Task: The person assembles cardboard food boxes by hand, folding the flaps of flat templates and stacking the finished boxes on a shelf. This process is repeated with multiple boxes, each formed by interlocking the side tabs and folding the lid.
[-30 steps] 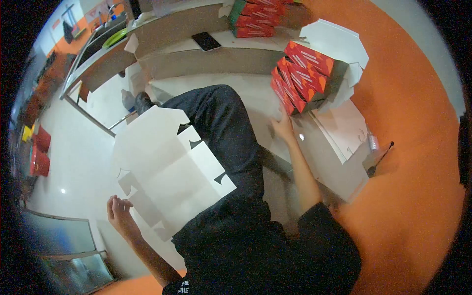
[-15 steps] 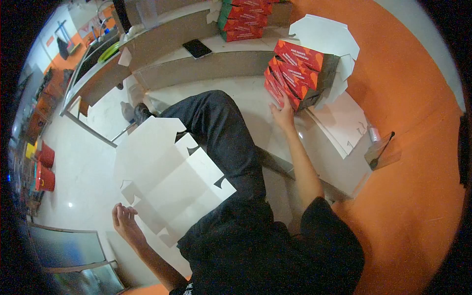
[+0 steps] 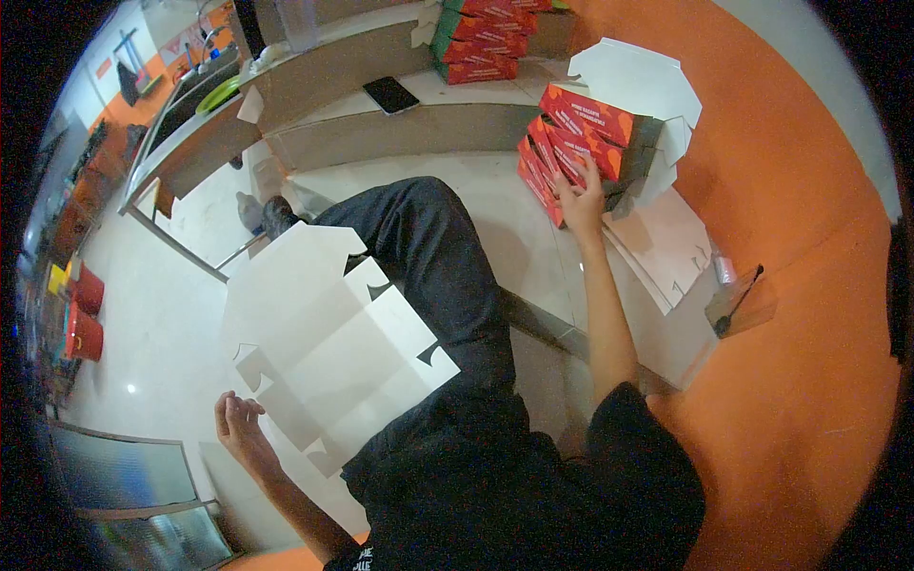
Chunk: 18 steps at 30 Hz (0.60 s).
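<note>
A flat white cardboard box blank [image 3: 328, 347] with cut flaps and notches lies unfolded across my lap. Beside its lower left edge is my left hand [image 3: 246, 426], its fingers loosely bent and apart, with nothing visible in them. Several red printed boxes [image 3: 583, 124] are stacked at the upper right, the lower ones slanted. My right hand [image 3: 583, 195] rests against the front of this stack with its fingers spread. A white open lid flap [image 3: 638, 81] stands up behind the stack.
More white blanks [image 3: 662, 247] lie right of the stack. A phone [image 3: 390, 95] rests on the ledge, near another pile of red boxes [image 3: 481, 48]. A dark-handled tool [image 3: 738, 303] lies by the orange wall [image 3: 800, 381]. Red buckets [image 3: 84, 328] stand at far left.
My right hand has moved up and right, from the stack's lower edge onto the front of the red boxes. My left hand and the blank stay almost still.
</note>
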Each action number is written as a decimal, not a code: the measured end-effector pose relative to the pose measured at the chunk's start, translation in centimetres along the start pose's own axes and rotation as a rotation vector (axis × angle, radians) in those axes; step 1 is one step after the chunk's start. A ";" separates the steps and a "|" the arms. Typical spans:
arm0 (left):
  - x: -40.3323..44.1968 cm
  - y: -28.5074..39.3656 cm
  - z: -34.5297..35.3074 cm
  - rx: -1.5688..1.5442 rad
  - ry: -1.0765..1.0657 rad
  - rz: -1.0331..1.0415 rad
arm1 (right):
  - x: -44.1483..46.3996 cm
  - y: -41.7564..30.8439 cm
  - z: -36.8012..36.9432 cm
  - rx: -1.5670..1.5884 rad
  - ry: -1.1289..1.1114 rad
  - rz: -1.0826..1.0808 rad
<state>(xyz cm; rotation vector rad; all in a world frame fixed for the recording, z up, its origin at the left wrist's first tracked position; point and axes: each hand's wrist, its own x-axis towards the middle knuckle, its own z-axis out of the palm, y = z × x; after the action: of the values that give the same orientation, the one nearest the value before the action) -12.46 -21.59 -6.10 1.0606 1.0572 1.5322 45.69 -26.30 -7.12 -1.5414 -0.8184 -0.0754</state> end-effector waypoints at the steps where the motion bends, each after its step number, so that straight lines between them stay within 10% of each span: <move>1: 0.0 -0.1 0.0 -0.006 0.000 0.000 | 0.3 -0.1 -0.4 0.010 0.031 0.013; 13: 0.2 0.2 -0.1 0.229 -0.003 0.029 | 2.8 -7.2 -0.5 -0.110 0.180 -0.132; 18: -1.4 -1.1 -0.7 0.773 0.063 0.200 | -5.8 -9.8 3.4 -0.166 -0.318 -0.199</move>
<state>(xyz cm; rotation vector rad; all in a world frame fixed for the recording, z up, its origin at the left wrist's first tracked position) -12.64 -22.82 -7.54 1.6829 1.6952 1.3257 34.80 -26.69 -2.42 -1.6468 -1.2428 -0.0448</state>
